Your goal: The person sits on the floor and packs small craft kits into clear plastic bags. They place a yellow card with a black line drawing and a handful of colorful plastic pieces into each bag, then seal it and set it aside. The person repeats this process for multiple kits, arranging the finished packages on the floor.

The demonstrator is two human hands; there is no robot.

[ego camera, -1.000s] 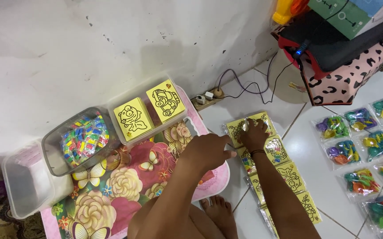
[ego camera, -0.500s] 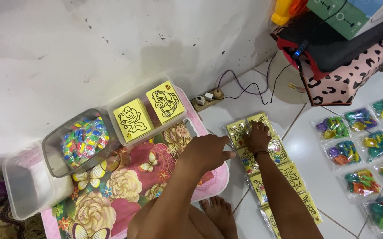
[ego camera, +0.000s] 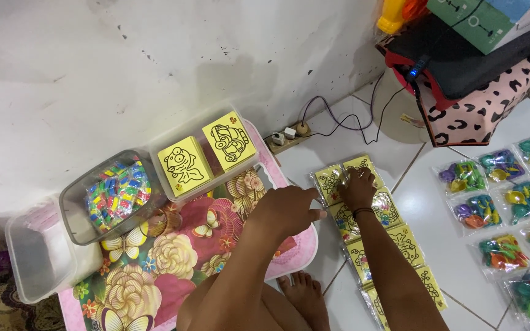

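Note:
Several clear packets holding yellow drawing cards [ego camera: 393, 242] lie in overlapping rows on the white tile floor. My right hand [ego camera: 358, 189] presses flat on the packets at the far end of the row. My left hand [ego camera: 289, 210] hovers beside it over the edge of a pink flowered tray table [ego camera: 173, 257], fingers loosely curled toward the packets and holding nothing that I can see. A clear tub [ego camera: 206, 156] at the wall holds two stacks of yellow cards with line drawings.
A clear tub of small coloured pieces [ego camera: 110, 195] and an empty tub [ego camera: 35, 257] sit to the left. Bagged coloured toys [ego camera: 510, 208] lie on the floor to the right. A power strip with cables [ego camera: 289, 135] lies by the wall. My bare foot [ego camera: 305, 294] rests below.
My right hand has shifted slightly along the top packets. My left hand stays in about the same place.

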